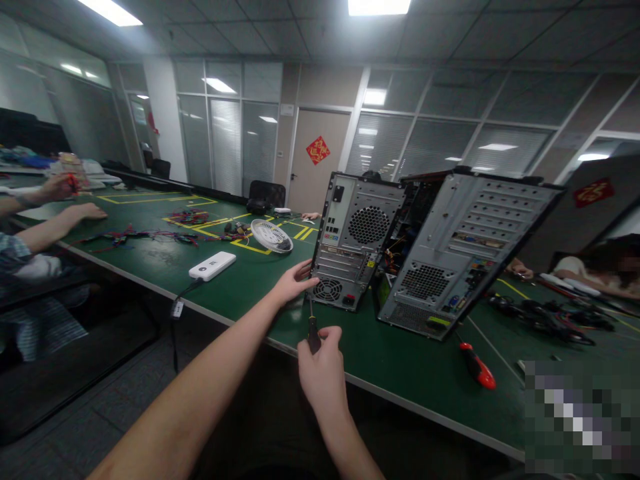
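A computer case stands upright on the green table, its rear panel with fan grille and ports facing me. My left hand holds its lower left edge, thumb over the back panel and fingers along the side. In my closed right hand is a screwdriver with a dark handle. Its shaft points up to the bottom left corner of the case; the tip is too small to make out. Close by on the right, a second computer case leans at a tilt in the view.
A red-and-black screwdriver lies right of the cases, near black cables. To the left are a white power bank, a round white cover and coloured wires. Other people's hands rest at the table's far left and right.
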`<state>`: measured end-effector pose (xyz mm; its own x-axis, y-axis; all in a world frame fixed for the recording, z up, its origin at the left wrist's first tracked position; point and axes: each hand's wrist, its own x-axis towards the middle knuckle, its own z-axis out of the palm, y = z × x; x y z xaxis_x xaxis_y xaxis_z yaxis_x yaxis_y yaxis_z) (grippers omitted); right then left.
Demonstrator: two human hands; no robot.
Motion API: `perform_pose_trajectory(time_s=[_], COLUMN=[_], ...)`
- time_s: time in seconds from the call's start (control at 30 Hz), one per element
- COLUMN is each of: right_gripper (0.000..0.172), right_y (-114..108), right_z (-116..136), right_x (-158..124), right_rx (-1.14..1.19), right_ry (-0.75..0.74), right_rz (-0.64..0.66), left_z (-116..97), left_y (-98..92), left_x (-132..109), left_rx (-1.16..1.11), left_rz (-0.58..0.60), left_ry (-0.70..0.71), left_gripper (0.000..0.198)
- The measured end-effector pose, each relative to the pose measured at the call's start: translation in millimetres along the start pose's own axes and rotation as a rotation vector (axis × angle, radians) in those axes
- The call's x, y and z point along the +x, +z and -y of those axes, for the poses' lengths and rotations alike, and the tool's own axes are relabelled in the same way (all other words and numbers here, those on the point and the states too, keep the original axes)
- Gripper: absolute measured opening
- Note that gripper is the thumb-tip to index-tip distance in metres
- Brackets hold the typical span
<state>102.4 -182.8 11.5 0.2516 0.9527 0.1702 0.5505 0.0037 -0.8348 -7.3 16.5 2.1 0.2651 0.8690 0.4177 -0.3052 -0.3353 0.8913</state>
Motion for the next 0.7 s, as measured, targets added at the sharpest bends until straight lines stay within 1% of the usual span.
perform_pose_trajectory(time_s=[0.1, 0.3, 0.4, 0.53, 0.7], right_gripper=[0.013, 0.011, 0.009, 0.012, 0.011], right_y=[-2, -6, -11, -13, -12], right_z=[1, 2, 2, 1, -1], right_x=[-4, -5, -3, -2, -2], right_rx=[-0.112, -0.34, -0.383, -0.427, -0.461], right_ry=[-0.036, -0.145, -0.19, -0.242, -0.242], right_rz=[0.011, -0.024, -0.047, -0.095, -0.064], left_z=[-1, -1, -1, -1, -1], left_y=[0.3, 0.9, 1.0, 0.9, 0.6], left_x=[0, -1, -1, -2, -2], left_rx=[0.002, 0.009, 0.01, 0.016, 0.03], left_rz=[0.0, -0.012, -0.024, -0.028, -0.035], left_ry=[-0.004, -0.018, -0.028, -0.027, -0.029], left_gripper=[0.09, 0.089, 0.088, 0.089, 0.087])
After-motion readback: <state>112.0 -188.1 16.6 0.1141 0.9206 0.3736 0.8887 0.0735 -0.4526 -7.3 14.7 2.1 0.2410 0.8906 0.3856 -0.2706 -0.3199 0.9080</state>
